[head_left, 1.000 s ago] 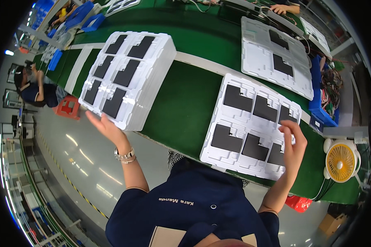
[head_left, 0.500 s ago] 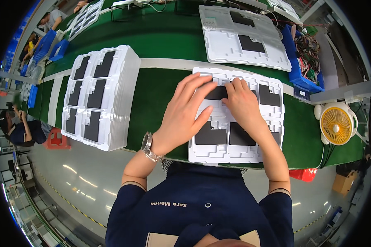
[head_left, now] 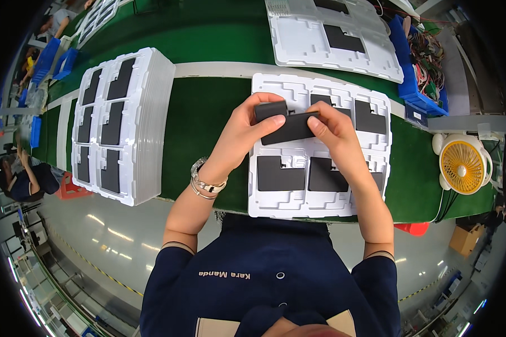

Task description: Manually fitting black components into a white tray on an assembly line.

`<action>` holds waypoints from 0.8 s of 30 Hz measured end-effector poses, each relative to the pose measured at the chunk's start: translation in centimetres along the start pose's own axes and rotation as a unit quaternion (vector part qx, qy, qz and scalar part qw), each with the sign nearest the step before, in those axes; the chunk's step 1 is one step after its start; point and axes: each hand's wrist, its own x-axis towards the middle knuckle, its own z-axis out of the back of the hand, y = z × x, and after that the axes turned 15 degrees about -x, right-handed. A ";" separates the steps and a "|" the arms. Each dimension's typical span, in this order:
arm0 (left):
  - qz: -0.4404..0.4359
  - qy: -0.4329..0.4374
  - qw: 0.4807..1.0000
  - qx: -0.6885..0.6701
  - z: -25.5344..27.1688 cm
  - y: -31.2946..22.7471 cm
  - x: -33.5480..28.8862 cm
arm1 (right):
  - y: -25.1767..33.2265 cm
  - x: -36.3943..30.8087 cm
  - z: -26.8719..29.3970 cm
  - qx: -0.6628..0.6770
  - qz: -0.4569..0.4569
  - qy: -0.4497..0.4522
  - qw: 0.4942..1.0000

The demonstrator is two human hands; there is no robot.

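My left hand [head_left: 243, 132] and my right hand [head_left: 332, 133] together hold a flat black L-shaped part [head_left: 286, 123] above a white moulded tray [head_left: 275, 202] on the green belt. Both hands grip its ends with fingers and thumbs. The tray's recesses hold several more black parts [head_left: 278, 173]; the recess under the lifted part shows white. A metal watch sits on my left wrist.
A tall stack of white trays [head_left: 146, 129] filled with black parts stands to the left. Another white tray [head_left: 320, 45] lies farther back. A yellow desk fan [head_left: 460, 165] and blue bins [head_left: 413, 90] with wires are at right. A seated person [head_left: 25, 180] is far left.
My left hand came across from the left stack to the near tray. Both hands pressed on the tray, then lifted one black part out and now hold it up.
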 end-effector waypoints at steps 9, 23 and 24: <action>-0.019 0.022 0.996 0.089 0.1 0.4 -0.1 | 0.0 0.1 -0.9 -0.103 0.072 -0.017 0.992; 0.002 0.057 0.973 0.222 -0.5 0.7 -0.4 | 0.3 -0.1 -0.6 -0.188 0.113 -0.010 0.976; 0.000 0.057 0.972 0.228 -0.5 0.7 -0.4 | 0.2 -0.1 -0.6 -0.188 0.113 -0.010 0.976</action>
